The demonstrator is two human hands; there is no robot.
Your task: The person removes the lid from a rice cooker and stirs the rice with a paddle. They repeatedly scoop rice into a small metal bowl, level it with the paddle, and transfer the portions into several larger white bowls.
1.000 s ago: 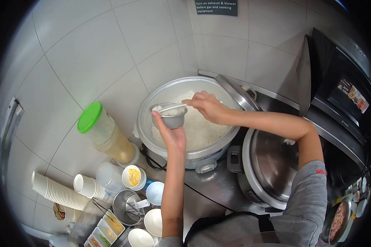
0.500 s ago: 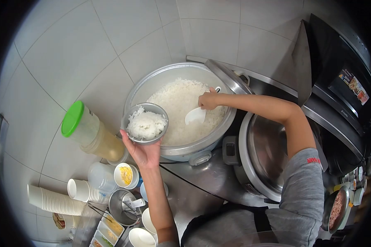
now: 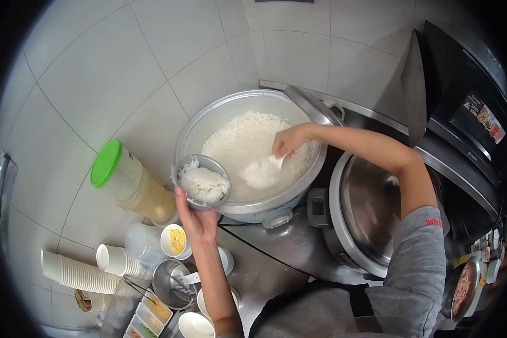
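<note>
My left hand [image 3: 200,221] holds a metal bowl [image 3: 226,197] from below, its fingers round the near side. White rice [image 3: 204,183] is heaped in this bowl, which is tilted at the left rim of a large cooker pot [image 3: 188,132]. Inside the pot lies a broad bed of rice [image 3: 236,135]. Closed round the handle of a white paddle [image 3: 260,172], my right hand [image 3: 290,142] is above the rice on the pot's right side. The paddle is blurred, and rice seems to lie on its blade.
A second cooker [image 3: 369,211] with a metal lid stands at the right. To the left are a green-lidded container [image 3: 107,163], stacked paper cups [image 3: 84,273], a cup with yellow food [image 3: 177,240] and a metal pot [image 3: 166,284]. A black cable crosses the steel counter [image 3: 259,281].
My right hand has turned, and the paddle has swung lower and to the left. The bowl in my left hand is tilted more. The whole view has shifted slightly.
</note>
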